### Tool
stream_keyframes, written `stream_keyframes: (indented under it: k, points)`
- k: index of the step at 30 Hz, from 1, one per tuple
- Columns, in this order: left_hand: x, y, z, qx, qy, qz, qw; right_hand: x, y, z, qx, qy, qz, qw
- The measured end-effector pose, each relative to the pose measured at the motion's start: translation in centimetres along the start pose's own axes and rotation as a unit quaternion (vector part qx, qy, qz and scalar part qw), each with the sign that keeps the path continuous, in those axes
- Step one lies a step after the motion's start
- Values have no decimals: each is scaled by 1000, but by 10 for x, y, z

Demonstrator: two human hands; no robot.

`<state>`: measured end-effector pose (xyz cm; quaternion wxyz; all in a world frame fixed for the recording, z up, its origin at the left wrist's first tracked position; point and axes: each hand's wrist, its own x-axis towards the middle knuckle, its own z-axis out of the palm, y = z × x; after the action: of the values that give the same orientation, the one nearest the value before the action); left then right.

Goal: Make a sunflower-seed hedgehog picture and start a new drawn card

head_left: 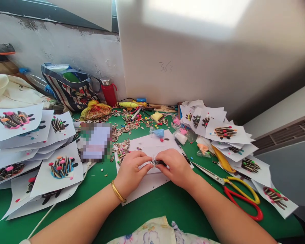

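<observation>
My left hand point(134, 169) and my right hand point(177, 167) meet over the middle of the table, both closed. Between their fingertips is a small clear plastic bag point(154, 160) with something black, clay-like, in it; the right fingers cover much of it. Beneath the hands lies a white paper sheet point(139, 195). On its left part rests a heap of sunflower seeds point(123, 149) with small coloured balls among them. A bag of blue clay point(158, 132) sits at the sheet's far edge, and a bag of white clay point(181, 138) is to its right.
Stacks of paper with seed hedgehogs stand left point(63, 183) and right point(251, 169). Large scissors point(226, 183) lie open beside my right forearm. A phone point(96, 142), blurred out, lies left of the seeds. At the back are a red flask point(108, 93) and a striped bag point(71, 88).
</observation>
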<state>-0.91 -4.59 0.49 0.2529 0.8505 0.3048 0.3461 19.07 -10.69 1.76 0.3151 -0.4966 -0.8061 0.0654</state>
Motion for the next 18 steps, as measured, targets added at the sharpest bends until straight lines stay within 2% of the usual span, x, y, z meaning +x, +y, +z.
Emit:
stream_keyframes:
  k: [5,14,18]
  points:
    - [0,1,-1,10,-1,-3,1000,0,-5,1,6,-16,-7,1000]
    - [1,3,-3,68,-29,18,997,0,-4,-2,8,-9,5,1000]
    - [0,2,-2,40,-21,2,999,0,-4,-1,7,-10,0,1000]
